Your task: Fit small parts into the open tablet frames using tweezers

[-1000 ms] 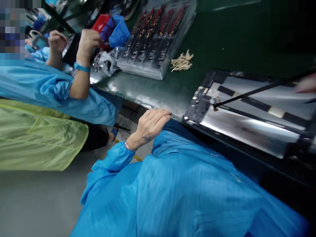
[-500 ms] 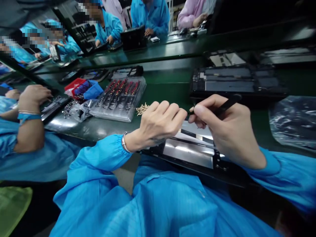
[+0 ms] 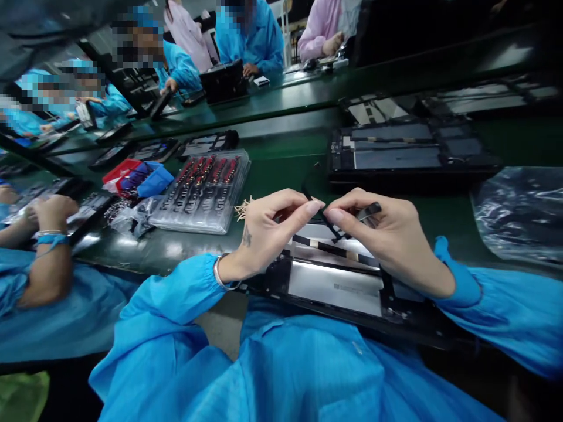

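Observation:
An open tablet (image 3: 338, 287) with a silvery inner panel lies at the table's near edge, over my lap. My left hand (image 3: 268, 234) and my right hand (image 3: 387, 240) meet fingertip to fingertip just above its upper part. My right hand grips a slim black tool (image 3: 369, 210) whose tip points down at the tablet. My left thumb and forefinger pinch a thin black strip (image 3: 310, 190) that curves up from between the fingers. The spot on the tablet under the fingertips is hidden.
On the green table (image 3: 285, 164) stand a clear tray of red-and-black parts (image 3: 202, 184), a pile of small beige sticks (image 3: 243, 208), red and blue bins (image 3: 136, 176), another open tablet (image 3: 409, 149) and a plastic bag (image 3: 519, 211). A co-worker's arm (image 3: 48, 258) works at left.
My view swung up from my lap to the table. Both hands came together over the tablet, and my left fingers now pinch the strip beside the tool.

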`<state>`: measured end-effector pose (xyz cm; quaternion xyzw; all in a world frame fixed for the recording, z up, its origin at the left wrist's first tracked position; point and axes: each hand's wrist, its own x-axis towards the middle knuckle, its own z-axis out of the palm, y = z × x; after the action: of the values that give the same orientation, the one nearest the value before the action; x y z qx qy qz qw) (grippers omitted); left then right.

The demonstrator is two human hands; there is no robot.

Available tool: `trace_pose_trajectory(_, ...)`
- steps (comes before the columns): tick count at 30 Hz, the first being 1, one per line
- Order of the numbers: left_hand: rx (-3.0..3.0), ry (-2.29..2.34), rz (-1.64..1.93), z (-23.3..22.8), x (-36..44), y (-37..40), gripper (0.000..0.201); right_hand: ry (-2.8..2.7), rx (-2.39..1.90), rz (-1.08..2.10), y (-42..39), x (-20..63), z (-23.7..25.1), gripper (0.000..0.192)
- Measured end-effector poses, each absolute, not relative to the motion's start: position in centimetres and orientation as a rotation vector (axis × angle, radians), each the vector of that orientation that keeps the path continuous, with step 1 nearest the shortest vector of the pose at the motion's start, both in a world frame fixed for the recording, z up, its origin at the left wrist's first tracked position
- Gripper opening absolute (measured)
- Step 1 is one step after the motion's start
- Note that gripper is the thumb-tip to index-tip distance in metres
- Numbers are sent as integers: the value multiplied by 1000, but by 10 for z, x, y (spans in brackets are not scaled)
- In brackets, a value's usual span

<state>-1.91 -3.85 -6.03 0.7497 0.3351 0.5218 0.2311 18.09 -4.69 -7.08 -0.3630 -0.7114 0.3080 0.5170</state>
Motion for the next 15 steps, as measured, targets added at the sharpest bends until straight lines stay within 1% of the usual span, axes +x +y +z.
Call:
trace_pose_trajectory(2, 2120, 888, 1431, -64, -18, -39, 28, -1712, -879, 755, -49, 182, -74, 7)
trace_pose_trajectory(4, 2166, 858, 1423, -67, -17, -39, 24, -1709, -874, 769, -50, 182, -77, 5)
trace_pose_trajectory(7, 2225, 864, 1422, -68, -18, -38, 16, -1677, -908, 745, -54, 183, -77, 11)
trace_pose_trajectory(8, 2282, 864, 1392, -68, -19, -37, 17, -1673, -928, 720, -55, 185, -75, 14)
trace_pose_trajectory(11, 2585, 862, 1146, -71, -28, -32, 27, -1723, -1017, 607, -58, 201, -68, 20)
trace_pose_trajectory(13, 2754, 907, 964, -76, -36, -27, 29, -1838, -1093, 561, -57, 218, -66, 19)
trace_pose_trajectory(15, 2833, 974, 877, -82, -43, -21, 28, -1991, -1170, 570, -55, 237, -65, 16)
